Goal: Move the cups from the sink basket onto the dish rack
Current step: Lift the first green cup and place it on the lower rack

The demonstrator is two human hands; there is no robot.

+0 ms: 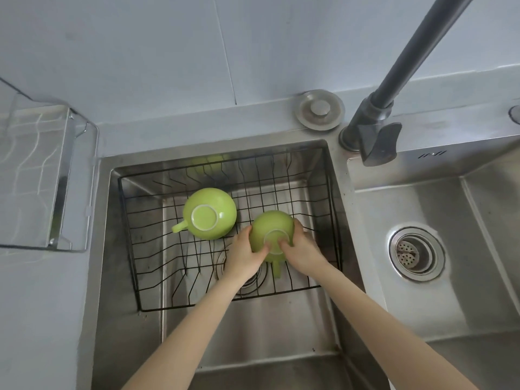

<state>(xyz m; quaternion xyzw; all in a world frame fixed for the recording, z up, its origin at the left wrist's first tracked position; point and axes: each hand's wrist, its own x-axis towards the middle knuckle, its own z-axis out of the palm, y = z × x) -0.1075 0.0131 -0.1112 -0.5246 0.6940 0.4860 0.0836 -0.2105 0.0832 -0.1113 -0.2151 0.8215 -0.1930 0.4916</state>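
Both bare forearms are reaching forward and downward from the lower edge of view, converging toward the centre. The left hand [244, 253] is curling inward from the left, fingers bent and gripping. The right hand [300, 246] is mirroring it from the right, fingers wrapped likewise. The fingertips of both hands are nearly meeting.

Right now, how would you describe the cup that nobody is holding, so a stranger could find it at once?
Look in the left sink, inside the black wire basket. Two green cups sit upside down there. The free cup is the one further left and back, its handle pointing left, while the left hand and the right hand hold the other cup.
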